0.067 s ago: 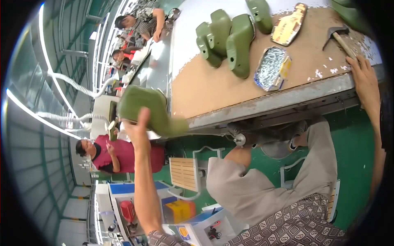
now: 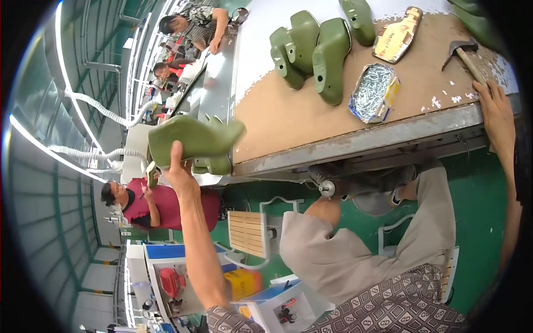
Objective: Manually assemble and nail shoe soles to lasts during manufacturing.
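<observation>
My left hand (image 2: 180, 176) is closed on a green shoe last (image 2: 191, 137), holding it raised off the table's left end with the thumb on its near side. More green lasts (image 2: 215, 164) show partly behind it. At the table's right edge my right hand (image 2: 497, 114) is closed round the wooden handle of a hammer (image 2: 471, 64), whose dark head rests on the tabletop. Left of the hammer lie a yellowish sole-shaped piece (image 2: 396, 36) and an open box of small metal nails (image 2: 371, 91). Several green lasts (image 2: 331, 64) stand beyond the box.
The brown-topped table (image 2: 272, 125) has a metal front edge. More green lasts (image 2: 483, 25) sit at its far right corner. A slatted chair (image 2: 247, 233) stands on the green floor. A person in a red apron (image 2: 169, 205) is at the left; others sit at a far bench (image 2: 214, 77).
The last in my left hand has swung left and turned sideways, uncovering the lasts behind it. My right hand stays on the hammer handle. The view has shifted slightly.
</observation>
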Demonstrator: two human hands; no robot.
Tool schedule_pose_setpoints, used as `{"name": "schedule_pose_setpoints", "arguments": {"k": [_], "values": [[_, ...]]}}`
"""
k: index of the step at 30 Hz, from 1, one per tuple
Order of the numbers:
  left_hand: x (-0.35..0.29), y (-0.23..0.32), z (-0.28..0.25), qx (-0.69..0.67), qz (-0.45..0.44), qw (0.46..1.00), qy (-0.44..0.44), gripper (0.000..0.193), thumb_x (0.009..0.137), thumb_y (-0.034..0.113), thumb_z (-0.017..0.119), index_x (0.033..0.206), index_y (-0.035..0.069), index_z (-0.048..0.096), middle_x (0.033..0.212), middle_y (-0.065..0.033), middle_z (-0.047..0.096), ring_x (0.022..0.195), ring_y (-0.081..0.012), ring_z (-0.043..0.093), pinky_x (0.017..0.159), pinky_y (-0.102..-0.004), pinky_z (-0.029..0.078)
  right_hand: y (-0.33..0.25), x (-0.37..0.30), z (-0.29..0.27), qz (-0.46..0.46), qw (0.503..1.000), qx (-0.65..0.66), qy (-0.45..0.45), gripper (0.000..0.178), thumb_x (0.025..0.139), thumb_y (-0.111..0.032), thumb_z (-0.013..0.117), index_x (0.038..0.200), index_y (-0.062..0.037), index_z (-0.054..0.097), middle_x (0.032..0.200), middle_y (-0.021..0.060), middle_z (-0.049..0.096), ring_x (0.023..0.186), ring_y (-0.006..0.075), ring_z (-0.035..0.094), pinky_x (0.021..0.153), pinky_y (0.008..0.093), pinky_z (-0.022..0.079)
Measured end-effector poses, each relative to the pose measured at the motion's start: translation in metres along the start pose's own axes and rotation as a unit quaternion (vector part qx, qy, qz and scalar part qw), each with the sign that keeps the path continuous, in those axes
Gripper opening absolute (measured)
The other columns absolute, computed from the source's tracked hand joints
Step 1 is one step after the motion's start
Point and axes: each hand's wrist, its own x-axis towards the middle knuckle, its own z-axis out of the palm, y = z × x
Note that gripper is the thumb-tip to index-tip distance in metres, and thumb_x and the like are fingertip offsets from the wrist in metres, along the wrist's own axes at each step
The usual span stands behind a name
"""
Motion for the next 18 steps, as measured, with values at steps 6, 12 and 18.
{"name": "schedule_pose_setpoints", "arguments": {"k": [6,12,18], "values": [[-0.013,-0.138,-0.035,0.162,-0.109,0.978,0.077,0.051,0.079,0.029,0.077,0.115,-0.003,0.058,0.113,-0.0085,0.061,0.099,-0.0138,0.058,0.075,-0.0287,0.049,-0.012,0.012,0.000,0.021,0.999,-0.018,-0.022,0.027,0.094,-0.010,0.046,0.120,-0.0069,0.055,0.118,0.0141,0.053,0.111,0.0329,0.050,0.090,0.0393,0.042],[-0.016,-0.167,-0.007,0.175,-0.228,0.958,0.018,0.057,0.077,0.040,0.076,0.114,0.000,0.058,0.104,-0.0101,0.062,0.083,-0.0184,0.062,0.060,-0.0311,0.050,0.020,0.002,-0.015,0.041,0.995,-0.086,-0.032,0.027,0.096,-0.010,0.043,0.121,-0.0049,0.054,0.121,0.0154,0.053,0.113,0.0351,0.049,0.094,0.0396,0.040],[-0.008,-0.164,-0.021,0.318,-0.108,0.942,0.004,0.059,0.081,0.046,0.070,0.105,-0.007,0.060,0.102,-0.0152,0.065,0.093,-0.0229,0.060,0.082,-0.0340,0.047,-0.018,0.021,-0.031,-0.066,0.994,-0.082,-0.032,0.027,0.093,-0.021,0.053,0.118,-0.0145,0.061,0.104,0.0196,0.059,0.092,0.0377,0.057,0.079,0.0447,0.047]]}}
